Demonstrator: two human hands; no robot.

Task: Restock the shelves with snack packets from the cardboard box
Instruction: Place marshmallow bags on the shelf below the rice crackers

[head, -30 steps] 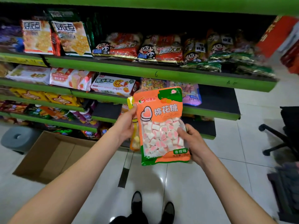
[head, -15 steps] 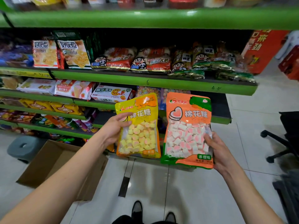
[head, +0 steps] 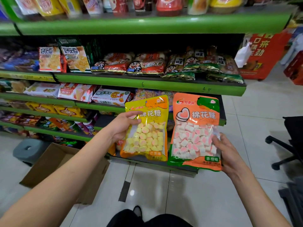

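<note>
Brown cardboard box [head: 54, 167] sits open on the floor at the lower left, just before the green shelves [head: 147, 82]. Beside it, the left hand [head: 122, 126] grips the yellow marshmallow packet [head: 147, 128] by its left edge, thumb across the front and fingers behind, holding it upright. Just to its right, nearly touching, the orange marshmallow packet [head: 196, 130] is pinched at its lower right side by the right hand [head: 227, 151], fingers curled over the clear window. Both packets hang in front of the lower shelves, not yet placed. The film looks slick, so either single-edge grip could slip on the reach in, and a packet may knock neighbouring stock.
</note>
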